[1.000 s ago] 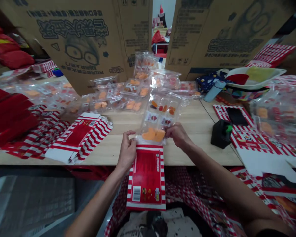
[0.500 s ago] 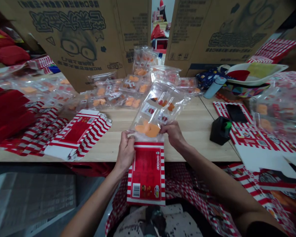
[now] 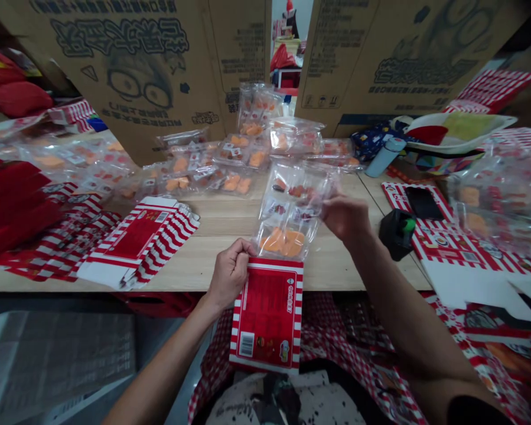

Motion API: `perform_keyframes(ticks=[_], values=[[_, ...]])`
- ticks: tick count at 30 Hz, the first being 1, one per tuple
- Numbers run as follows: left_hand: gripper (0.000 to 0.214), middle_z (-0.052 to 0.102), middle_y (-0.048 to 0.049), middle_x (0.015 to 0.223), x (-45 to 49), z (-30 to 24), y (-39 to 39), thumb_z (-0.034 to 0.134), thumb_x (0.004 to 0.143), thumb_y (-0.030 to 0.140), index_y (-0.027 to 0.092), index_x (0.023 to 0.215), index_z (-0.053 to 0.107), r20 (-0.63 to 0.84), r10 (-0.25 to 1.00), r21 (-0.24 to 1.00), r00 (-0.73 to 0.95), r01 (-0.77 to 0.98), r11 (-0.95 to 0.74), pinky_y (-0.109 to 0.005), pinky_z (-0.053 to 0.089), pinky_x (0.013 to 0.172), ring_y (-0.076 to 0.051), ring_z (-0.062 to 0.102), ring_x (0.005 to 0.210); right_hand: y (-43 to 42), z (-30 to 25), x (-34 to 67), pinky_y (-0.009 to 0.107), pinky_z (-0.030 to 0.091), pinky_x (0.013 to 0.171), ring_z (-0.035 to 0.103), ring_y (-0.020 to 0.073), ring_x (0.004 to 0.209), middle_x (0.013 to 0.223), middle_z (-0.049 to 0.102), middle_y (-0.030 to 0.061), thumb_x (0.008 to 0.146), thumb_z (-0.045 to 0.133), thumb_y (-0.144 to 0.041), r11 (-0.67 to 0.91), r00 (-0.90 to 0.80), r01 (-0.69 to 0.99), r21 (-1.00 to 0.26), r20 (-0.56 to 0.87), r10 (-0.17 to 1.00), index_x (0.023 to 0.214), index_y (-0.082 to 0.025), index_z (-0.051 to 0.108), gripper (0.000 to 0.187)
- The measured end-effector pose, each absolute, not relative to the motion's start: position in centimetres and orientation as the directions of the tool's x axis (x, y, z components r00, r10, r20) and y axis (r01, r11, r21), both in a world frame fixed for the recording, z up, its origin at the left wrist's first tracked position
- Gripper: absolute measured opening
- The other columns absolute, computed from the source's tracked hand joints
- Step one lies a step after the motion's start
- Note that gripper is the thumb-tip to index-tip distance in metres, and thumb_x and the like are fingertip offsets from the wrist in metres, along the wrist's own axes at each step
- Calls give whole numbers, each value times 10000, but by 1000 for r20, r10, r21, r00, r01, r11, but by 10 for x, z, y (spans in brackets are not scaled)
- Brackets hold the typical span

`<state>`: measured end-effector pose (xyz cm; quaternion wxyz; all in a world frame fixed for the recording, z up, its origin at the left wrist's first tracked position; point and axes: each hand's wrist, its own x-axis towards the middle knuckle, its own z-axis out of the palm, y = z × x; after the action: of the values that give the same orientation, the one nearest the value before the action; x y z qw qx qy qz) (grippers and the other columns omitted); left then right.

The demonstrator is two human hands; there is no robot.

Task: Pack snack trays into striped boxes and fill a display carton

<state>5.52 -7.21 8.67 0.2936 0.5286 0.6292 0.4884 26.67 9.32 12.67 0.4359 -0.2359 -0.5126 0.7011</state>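
A red carton (image 3: 269,319) with red-and-white striped edges hangs before my lap, its printed face toward me. My left hand (image 3: 230,273) is closed on its upper left corner, close to the bag's lower corner. Above the carton's top edge lies a clear plastic bag (image 3: 287,206) with orange pieces at its lower end and small toy-like parts in the upper pockets. The bag's lower end meets the carton's opening; whether it is inside, I cannot tell. My right hand (image 3: 345,217) pinches the bag's right edge, with its fingertips partly hidden.
Similar filled bags (image 3: 236,156) are heaped at the back, before large cardboard boxes (image 3: 159,77). Flattened striped cartons (image 3: 132,239) are stacked at left. On the right are a black holder (image 3: 396,236) with something green, a phone (image 3: 424,202) and a light-blue bottle (image 3: 385,156).
My right hand has moved up and right, from the bag's lower right corner to its right edge. The bag has swung more upright, and the carton and left hand have shifted slightly right.
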Motion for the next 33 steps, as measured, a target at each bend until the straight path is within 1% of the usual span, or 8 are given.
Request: perform_keyframes(ticks=[4,12,15,20,24,28,31,33], values=[[149,509,46,729,55,84,-74,480,841,225,211,988,500,139,921,972,-365,226,-57,-233,354,574,-122,414,593,110,142,260,252,516,590,662,161,693,825,707,-18,558,695,-99,33,-443,-358,-933,202,874,1259,-231,612,718],[125,438,53,720,58,85,-79,482,895,328,206,904,509,33,934,990,-357,142,20,-218,347,579,-107,380,598,125,134,257,226,462,509,644,155,559,679,688,-37,541,727,-81,-96,-664,-218,-971,76,743,1098,-198,677,571],[140,444,60,721,60,82,-77,507,893,351,222,919,459,64,926,991,-371,133,-15,-215,388,613,-105,427,611,114,132,250,221,469,592,630,128,619,744,704,-31,586,777,-96,-113,-796,-96,-989,8,605,1141,-194,683,572],[382,644,-2,889,55,70,-82,490,927,420,237,1244,380,-54,920,999,-388,-29,46,-262,488,682,-144,600,702,93,118,249,326,470,872,635,191,960,1048,697,57,875,686,-378,120,-942,37,-992,6,335,1154,-192,726,338],[483,636,-2,874,53,66,-84,501,945,429,237,1374,388,-39,923,999,-382,18,50,-264,492,690,-138,584,688,78,98,242,334,438,869,583,181,924,980,640,53,961,541,-465,209,-906,72,-975,24,422,886,-180,749,360],[513,651,-33,950,53,70,-83,496,953,414,231,1426,422,15,926,997,-378,70,13,-269,497,723,-147,594,750,67,94,236,298,430,747,552,158,800,891,616,27,915,604,-389,282,-842,63,-957,100,530,975,-188,685,225],[588,655,-28,939,52,70,-85,482,963,389,245,1511,325,51,924,995,-379,96,-16,-273,497,721,-146,581,726,61,99,238,315,432,785,564,171,867,976,610,57,951,559,-351,512,-843,45,-858,243,481,927,-190,698,213],[529,659,-34,974,50,70,-87,473,969,372,241,1476,398,76,929,989,-363,146,-24,-276,495,752,-150,588,766,59,101,240,321,429,796,566,174,891,1028,600,64,966,546,-338,572,-881,80,-816,211,424,909,-196,708,222]])
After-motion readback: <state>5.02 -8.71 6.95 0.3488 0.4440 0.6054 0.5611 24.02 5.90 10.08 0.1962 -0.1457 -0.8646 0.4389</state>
